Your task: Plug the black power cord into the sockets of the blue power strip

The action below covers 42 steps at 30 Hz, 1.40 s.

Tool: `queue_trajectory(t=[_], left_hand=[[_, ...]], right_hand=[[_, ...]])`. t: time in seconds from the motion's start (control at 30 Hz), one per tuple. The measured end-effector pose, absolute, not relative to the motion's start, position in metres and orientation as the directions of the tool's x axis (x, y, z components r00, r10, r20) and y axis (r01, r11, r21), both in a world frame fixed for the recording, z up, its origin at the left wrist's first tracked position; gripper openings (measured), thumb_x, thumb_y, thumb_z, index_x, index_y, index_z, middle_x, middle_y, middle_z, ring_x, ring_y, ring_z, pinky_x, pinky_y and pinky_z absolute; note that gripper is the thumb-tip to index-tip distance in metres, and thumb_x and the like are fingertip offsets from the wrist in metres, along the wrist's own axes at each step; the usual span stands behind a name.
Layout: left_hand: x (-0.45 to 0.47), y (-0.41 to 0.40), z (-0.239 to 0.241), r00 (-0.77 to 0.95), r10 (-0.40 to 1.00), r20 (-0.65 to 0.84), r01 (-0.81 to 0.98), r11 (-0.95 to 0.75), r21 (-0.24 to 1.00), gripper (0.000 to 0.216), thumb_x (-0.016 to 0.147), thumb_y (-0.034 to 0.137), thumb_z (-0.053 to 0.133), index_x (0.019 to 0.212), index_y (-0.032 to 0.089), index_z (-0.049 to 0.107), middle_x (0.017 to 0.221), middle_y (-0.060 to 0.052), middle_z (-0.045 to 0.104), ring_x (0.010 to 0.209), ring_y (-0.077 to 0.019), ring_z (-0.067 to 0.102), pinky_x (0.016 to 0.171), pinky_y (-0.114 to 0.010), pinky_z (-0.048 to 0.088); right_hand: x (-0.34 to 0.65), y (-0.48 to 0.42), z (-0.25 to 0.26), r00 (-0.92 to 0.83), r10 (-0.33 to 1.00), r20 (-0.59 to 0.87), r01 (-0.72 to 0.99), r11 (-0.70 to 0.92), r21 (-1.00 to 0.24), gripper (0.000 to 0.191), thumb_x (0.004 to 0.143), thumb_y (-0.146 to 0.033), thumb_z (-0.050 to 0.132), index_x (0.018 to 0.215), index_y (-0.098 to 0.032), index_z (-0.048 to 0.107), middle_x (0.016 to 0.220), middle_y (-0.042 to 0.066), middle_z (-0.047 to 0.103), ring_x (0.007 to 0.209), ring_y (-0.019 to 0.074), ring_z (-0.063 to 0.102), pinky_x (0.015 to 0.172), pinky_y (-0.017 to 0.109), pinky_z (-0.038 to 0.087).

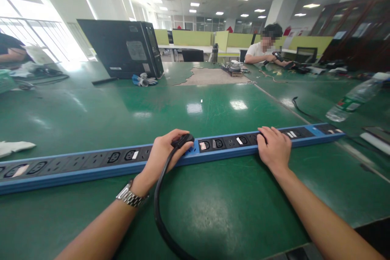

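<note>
A long blue power strip [91,162] with black sockets lies across the green table [213,211] from left to right. My left hand [164,154], a metal watch on its wrist, is closed round a black plug [183,141] held at the strip's middle. The plug's thick black cable [160,207] curves down toward me. My right hand [274,148] rests on the strip further right, its fingers curled over the top and pressing on it.
A black computer case [122,46] stands at the back left with gloves [143,80] beside it. A plastic water bottle [355,99] lies at the right. A seated person [265,48] works at the far end. White cloth [15,146] lies at the left edge.
</note>
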<state>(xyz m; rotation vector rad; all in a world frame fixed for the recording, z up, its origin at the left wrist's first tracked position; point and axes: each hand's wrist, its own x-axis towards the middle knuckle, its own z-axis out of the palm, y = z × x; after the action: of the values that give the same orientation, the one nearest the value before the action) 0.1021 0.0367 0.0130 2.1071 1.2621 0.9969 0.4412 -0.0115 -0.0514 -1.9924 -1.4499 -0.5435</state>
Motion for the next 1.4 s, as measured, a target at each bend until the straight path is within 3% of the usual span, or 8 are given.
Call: queue_trajectory(t=[0.23, 0.4, 0.47, 0.6, 0.7, 0.9, 1.3, 1.4], left_hand=[[0.113, 0.024, 0.021, 0.278, 0.897, 0.345, 0.776, -0.421, 0.470, 0.033, 0.083, 0.049, 0.064, 0.102, 0.022, 0.070, 0.085, -0.006, 0.077, 0.077, -0.0250, 0.072, 0.065, -0.031, 0.053], [0.117, 0.018, 0.023, 0.316, 0.881, 0.353, 0.868, -0.418, 0.267, 0.032, 0.086, 0.048, 0.062, 0.104, 0.023, 0.071, 0.087, -0.009, 0.076, 0.079, -0.0274, 0.072, 0.068, -0.033, 0.052], [0.116, 0.018, 0.021, 0.299, 0.882, 0.366, 0.850, -0.420, 0.317, 0.032, 0.085, 0.048, 0.064, 0.103, 0.023, 0.071, 0.087, -0.008, 0.077, 0.079, -0.0264, 0.072, 0.068, -0.033, 0.053], [0.131, 0.017, 0.026, 0.223, 0.858, 0.462, 0.698, -0.472, 0.539, 0.030, 0.082, 0.046, 0.069, 0.100, 0.022, 0.071, 0.090, -0.005, 0.078, 0.085, -0.0237, 0.073, 0.076, -0.032, 0.055], [0.160, 0.019, 0.034, 0.263, 0.862, 0.434, 0.617, -0.496, 0.611, 0.028, 0.079, 0.043, 0.073, 0.098, 0.022, 0.072, 0.092, -0.005, 0.078, 0.089, -0.0242, 0.073, 0.080, -0.034, 0.056], [0.215, 0.027, 0.034, 0.362, 0.886, 0.289, 0.710, -0.463, 0.531, 0.028, 0.078, 0.045, 0.074, 0.098, 0.025, 0.074, 0.091, -0.009, 0.078, 0.086, -0.0287, 0.072, 0.073, -0.036, 0.055], [0.238, 0.028, 0.016, 0.397, 0.864, 0.311, 0.782, -0.495, 0.379, 0.027, 0.081, 0.044, 0.069, 0.100, 0.025, 0.071, 0.087, -0.011, 0.075, 0.084, -0.0299, 0.071, 0.071, -0.038, 0.054], [0.242, 0.027, 0.017, 0.376, 0.865, 0.333, 0.678, -0.502, 0.537, 0.026, 0.080, 0.041, 0.072, 0.099, 0.023, 0.071, 0.089, -0.010, 0.076, 0.087, -0.0284, 0.072, 0.076, -0.039, 0.056]], right_hand=[[0.442, -0.011, -0.051, 0.317, 0.702, 0.638, 0.948, -0.206, -0.245, 0.040, 0.093, -0.036, 0.039, 0.112, -0.020, 0.071, 0.124, 0.007, 0.070, 0.123, 0.0270, 0.053, 0.104, 0.045, 0.029], [0.442, -0.011, -0.052, 0.319, 0.700, 0.639, 0.947, -0.212, -0.240, 0.040, 0.093, -0.036, 0.039, 0.113, -0.020, 0.071, 0.124, 0.008, 0.069, 0.123, 0.0273, 0.053, 0.105, 0.046, 0.028], [0.441, -0.011, -0.052, 0.318, 0.702, 0.637, 0.948, -0.212, -0.239, 0.040, 0.093, -0.035, 0.040, 0.113, -0.019, 0.071, 0.124, 0.008, 0.069, 0.123, 0.0273, 0.053, 0.105, 0.046, 0.028], [0.441, -0.012, -0.051, 0.313, 0.705, 0.636, 0.949, -0.210, -0.235, 0.040, 0.094, -0.035, 0.040, 0.113, -0.018, 0.071, 0.125, 0.008, 0.069, 0.124, 0.0271, 0.053, 0.104, 0.045, 0.030], [0.441, -0.011, -0.051, 0.320, 0.699, 0.640, 0.947, -0.214, -0.241, 0.040, 0.094, -0.035, 0.040, 0.113, -0.018, 0.071, 0.125, 0.008, 0.069, 0.124, 0.0269, 0.053, 0.104, 0.045, 0.030], [0.441, -0.011, -0.051, 0.317, 0.705, 0.635, 0.948, -0.214, -0.236, 0.039, 0.093, -0.035, 0.041, 0.113, -0.020, 0.071, 0.125, 0.007, 0.069, 0.123, 0.0269, 0.053, 0.105, 0.045, 0.029], [0.441, -0.011, -0.050, 0.324, 0.704, 0.632, 0.945, -0.215, -0.245, 0.040, 0.093, -0.035, 0.041, 0.114, -0.020, 0.071, 0.125, 0.006, 0.069, 0.124, 0.0273, 0.053, 0.106, 0.046, 0.029], [0.441, -0.011, -0.050, 0.324, 0.701, 0.636, 0.945, -0.216, -0.244, 0.040, 0.093, -0.035, 0.041, 0.113, -0.019, 0.071, 0.125, 0.007, 0.069, 0.124, 0.0270, 0.053, 0.105, 0.045, 0.029]])
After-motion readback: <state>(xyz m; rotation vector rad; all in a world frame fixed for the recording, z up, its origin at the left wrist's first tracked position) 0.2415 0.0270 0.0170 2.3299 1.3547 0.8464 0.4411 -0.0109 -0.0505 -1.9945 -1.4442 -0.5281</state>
